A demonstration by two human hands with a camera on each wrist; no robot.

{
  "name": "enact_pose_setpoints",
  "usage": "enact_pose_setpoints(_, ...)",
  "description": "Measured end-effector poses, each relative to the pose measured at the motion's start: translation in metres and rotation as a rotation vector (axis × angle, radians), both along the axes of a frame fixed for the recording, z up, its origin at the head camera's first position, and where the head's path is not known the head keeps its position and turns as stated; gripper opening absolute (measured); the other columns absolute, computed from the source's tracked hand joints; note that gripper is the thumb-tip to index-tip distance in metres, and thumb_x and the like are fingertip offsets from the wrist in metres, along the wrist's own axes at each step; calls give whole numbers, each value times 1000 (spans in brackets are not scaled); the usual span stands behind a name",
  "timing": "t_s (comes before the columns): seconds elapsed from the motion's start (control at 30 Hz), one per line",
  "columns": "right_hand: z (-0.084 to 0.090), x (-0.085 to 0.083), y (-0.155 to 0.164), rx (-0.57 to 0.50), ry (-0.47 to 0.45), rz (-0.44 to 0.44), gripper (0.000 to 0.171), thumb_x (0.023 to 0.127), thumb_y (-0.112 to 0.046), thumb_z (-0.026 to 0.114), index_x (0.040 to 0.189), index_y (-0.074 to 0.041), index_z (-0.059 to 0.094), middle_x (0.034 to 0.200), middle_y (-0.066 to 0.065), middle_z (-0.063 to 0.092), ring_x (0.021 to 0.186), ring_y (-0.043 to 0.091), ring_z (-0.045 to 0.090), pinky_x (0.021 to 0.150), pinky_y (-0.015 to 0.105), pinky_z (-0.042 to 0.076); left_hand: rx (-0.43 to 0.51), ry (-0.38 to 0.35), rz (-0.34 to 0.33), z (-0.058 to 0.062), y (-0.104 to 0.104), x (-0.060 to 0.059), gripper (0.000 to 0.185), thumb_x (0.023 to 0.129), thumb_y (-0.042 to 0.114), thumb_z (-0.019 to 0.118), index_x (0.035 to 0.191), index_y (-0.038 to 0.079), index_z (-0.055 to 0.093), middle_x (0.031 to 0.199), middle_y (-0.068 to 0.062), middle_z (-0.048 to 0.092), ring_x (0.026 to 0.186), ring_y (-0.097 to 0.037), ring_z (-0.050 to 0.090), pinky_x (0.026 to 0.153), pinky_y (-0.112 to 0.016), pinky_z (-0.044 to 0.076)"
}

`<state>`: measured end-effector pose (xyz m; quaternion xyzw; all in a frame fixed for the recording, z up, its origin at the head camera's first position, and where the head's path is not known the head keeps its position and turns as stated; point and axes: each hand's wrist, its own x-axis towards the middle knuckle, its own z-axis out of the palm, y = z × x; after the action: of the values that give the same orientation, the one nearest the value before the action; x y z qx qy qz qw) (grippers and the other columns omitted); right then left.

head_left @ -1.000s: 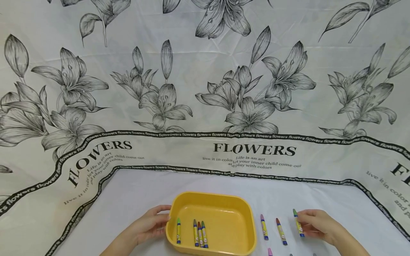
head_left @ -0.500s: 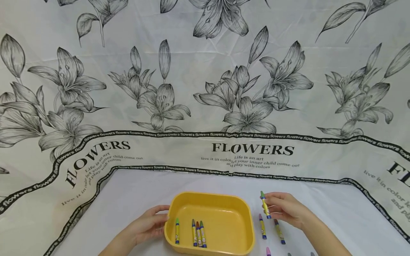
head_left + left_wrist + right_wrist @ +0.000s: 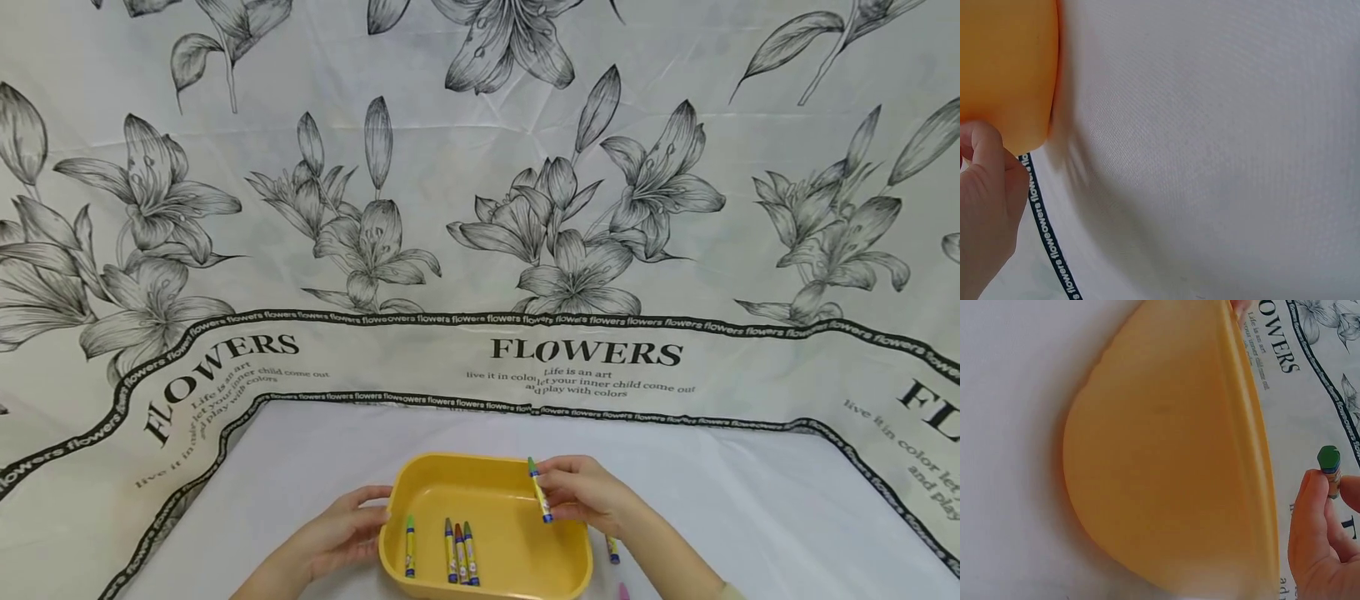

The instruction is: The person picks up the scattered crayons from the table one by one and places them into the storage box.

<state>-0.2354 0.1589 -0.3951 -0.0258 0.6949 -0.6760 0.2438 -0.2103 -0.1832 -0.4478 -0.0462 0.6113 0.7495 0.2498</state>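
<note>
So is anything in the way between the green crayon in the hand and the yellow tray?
Nothing visible. The right hand holds the green crayon over the yellow tray; bare tray floor lies beneath, and the four crayons inside lie further left.

Floral cloth [image 3: 480,250] behind and over the table: big "FLOWERS" printed 3x, centre one clearest, right one cut off at frame edge. Under each, small lines: "Life is an art", "let your inner child come out", "and play with colors". Black border band [image 3: 450,317] repeats "flowers". Crayon labels too small to read.
</note>
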Motion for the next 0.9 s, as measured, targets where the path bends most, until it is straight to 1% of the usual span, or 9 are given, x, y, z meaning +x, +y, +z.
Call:
enact_pose_setpoints(0.17,-15,5,-31,96,36,-20,30,83,-9,62,107,8,60,72,1,60,59,8,56,55,19,51,-11,3,1,3,-2,0,61,89,9,60,139,-3,28,107,-11,59,87,-15,55,72,-27,51)
enact_pose_setpoints(0.37,-28,14,-57,182,67,6,25,84,-8,64,104,7,62,70,3,60,55,9,55,51,20,51,-7,1,-11,2,-1,0,60,89,8,59,139,-3,27,110,-11,58,88,-16,55,74,-28,51)
enact_pose_setpoints(0.47,-32,17,-67,184,72,11,23,83,-7,64,101,7,62,68,3,59,54,9,54,50,20,50,-12,-6,-7,2,0,0,61,89,8,59,139,-3,27,110,-11,59,87,-16,55,74,-28,51)
enact_pose_setpoints(0.63,-41,20,-83,158,85,30,19,81,-5,63,97,7,63,66,3,59,51,8,53,47,19,50,-24,-11,4,3,1,0,62,88,9,60,140,-3,27,109,-12,59,87,-16,55,74,-28,51)
enact_pose_setpoints(0.73,-45,22,-90,157,75,37,15,82,-4,63,94,5,63,64,2,59,48,7,53,45,18,49,-21,-9,3,3,0,1,62,89,9,60,140,-3,27,109,-12,59,87,-16,55,74,-28,51)
enact_pose_setpoints(0.9,-48,24,-99,171,48,12,12,81,-2,63,92,4,63,62,3,57,45,6,51,43,18,48,7,2,-5,1,-1,1,59,90,8,58,139,-3,29,108,-10,60,88,-15,55,74,-29,51)
